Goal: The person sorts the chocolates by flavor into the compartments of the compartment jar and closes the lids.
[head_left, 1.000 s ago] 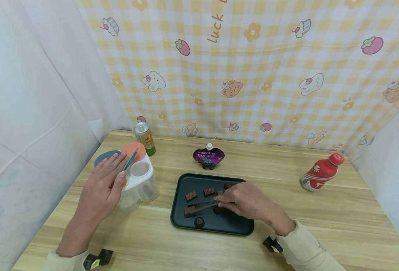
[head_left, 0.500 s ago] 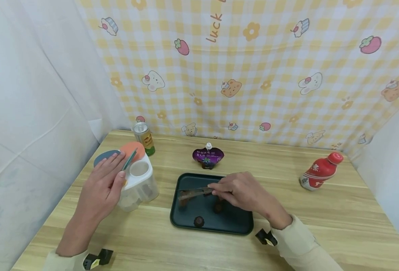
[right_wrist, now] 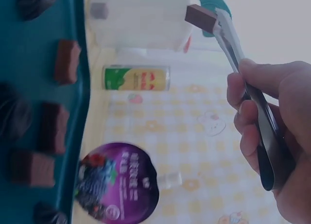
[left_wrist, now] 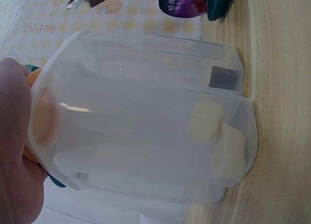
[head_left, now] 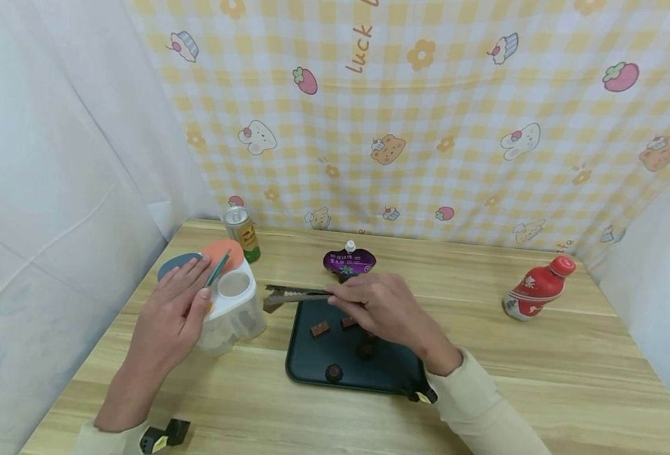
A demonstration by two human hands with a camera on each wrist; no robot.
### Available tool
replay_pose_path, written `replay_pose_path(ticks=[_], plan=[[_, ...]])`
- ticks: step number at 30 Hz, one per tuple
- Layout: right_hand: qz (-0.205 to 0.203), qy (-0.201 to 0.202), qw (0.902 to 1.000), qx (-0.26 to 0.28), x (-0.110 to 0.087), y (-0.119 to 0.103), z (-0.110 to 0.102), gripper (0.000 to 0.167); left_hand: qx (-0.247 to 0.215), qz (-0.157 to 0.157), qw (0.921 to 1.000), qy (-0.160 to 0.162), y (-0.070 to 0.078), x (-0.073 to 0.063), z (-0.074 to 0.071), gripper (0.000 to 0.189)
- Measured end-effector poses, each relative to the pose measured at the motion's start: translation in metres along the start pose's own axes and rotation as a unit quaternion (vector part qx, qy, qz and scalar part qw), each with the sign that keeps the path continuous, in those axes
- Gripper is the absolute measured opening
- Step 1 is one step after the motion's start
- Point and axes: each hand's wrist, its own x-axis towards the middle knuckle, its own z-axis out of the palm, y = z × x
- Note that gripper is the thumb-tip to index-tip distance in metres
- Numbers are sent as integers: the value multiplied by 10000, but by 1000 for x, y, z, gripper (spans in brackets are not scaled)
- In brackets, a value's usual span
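Fingers of the left hand (head_left: 167, 322) lie straight and relaxed against the left side of the clear plastic container (head_left: 234, 313), at centre left of the head view; the fingertips reach up to its grey lid (head_left: 176, 264) and orange lid (head_left: 223, 251), both flipped open, and nothing is curled round or pinched. In the left wrist view the container (left_wrist: 146, 122) fills the frame, with one brown cube (left_wrist: 223, 78) and some pale pieces inside it. Just behind the container, towards the upper left of the wooden table (head_left: 540, 366), stands a green drink can (head_left: 243, 232).

Right of the container, near the middle of the head view, metal tongs (head_left: 295, 294) point left, and their tips hold a brown chocolate cube (head_left: 270, 304) just beside the container's right wall and above the table. The right wrist view shows this cube (right_wrist: 200, 18) clamped between the tong tips at the top of the frame. The right hand (head_left: 377, 306) has its fingers and thumb curled round the tong handles, squeezing them together.

Below that hand sits the dark tray (head_left: 312, 370), holding more brown cubes (head_left: 320, 328) and round dark chocolates (head_left: 334, 372). Behind the tray a purple spouted pouch (head_left: 349, 260) stands upright. At the far right of the table a red bottle (head_left: 536, 287) leans, well apart from the tray.
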Motion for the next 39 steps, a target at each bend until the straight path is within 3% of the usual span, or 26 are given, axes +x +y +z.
replay_pose_path(ticks=[14, 29, 39], plan=[[167, 657, 9973, 290, 37, -11, 22, 21, -14, 40, 10000, 58, -1, 1, 2, 43], [387, 0, 9990, -227, 41, -15, 36, 28, -26, 21, 10000, 50, 1, 1, 3, 44], [500, -215, 9983, -206, 41, -17, 37, 31, -52, 163, 9996, 205, 0, 1, 2, 45]])
